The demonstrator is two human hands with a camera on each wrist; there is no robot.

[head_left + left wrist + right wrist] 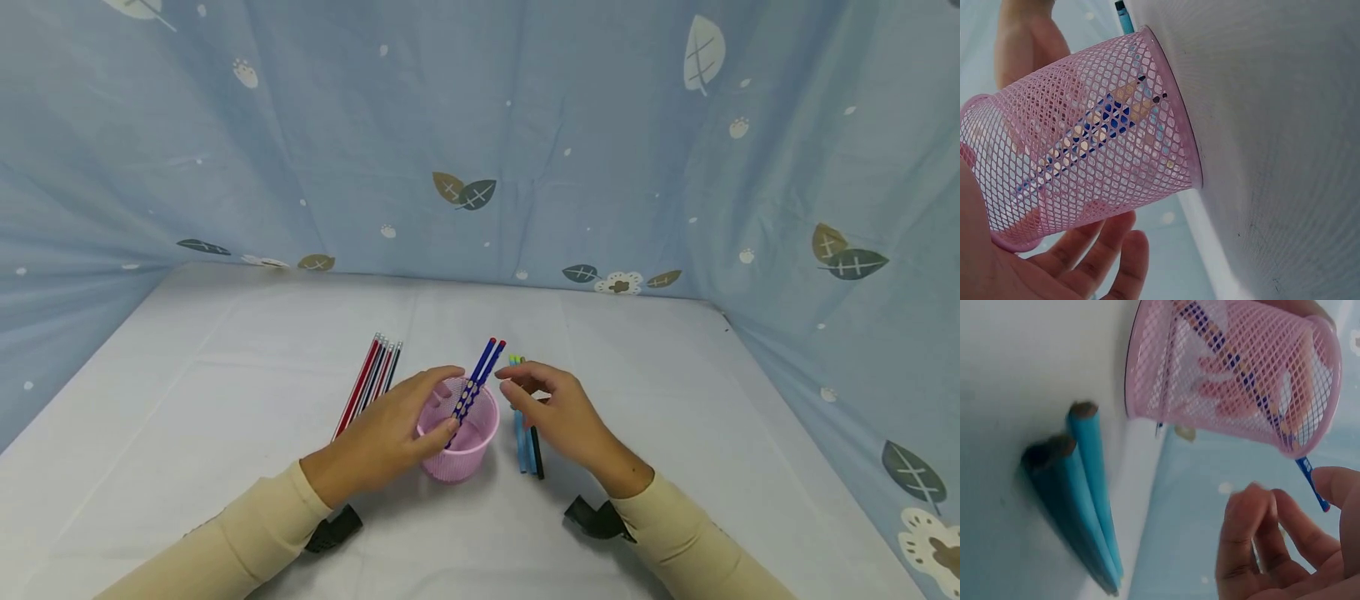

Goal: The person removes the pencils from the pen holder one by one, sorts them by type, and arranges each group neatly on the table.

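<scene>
A pink mesh pen cup (pixel 455 468) stands upright on the table. My left hand (pixel 384 432) holds it from the left, thumb near the near rim and fingers along the far side. Two dark blue pencils (pixel 487 360) with red ends lean inside the cup, their sharpened tips (pixel 1142 79) low behind the mesh. My right hand (pixel 561 414) hovers just right of the cup with bent, relaxed fingers and nothing in them. Below it lie light blue pencils (pixel 521 446) and a black one (pixel 537 457), partly hidden by the hand.
Left of the cup lies a row of red and dark striped pencils (pixel 363 385), partly behind the left hand. White cloth (pixel 262 350) covers the table. A blue leaf-patterned curtain (pixel 375 133) hangs along the back and sides.
</scene>
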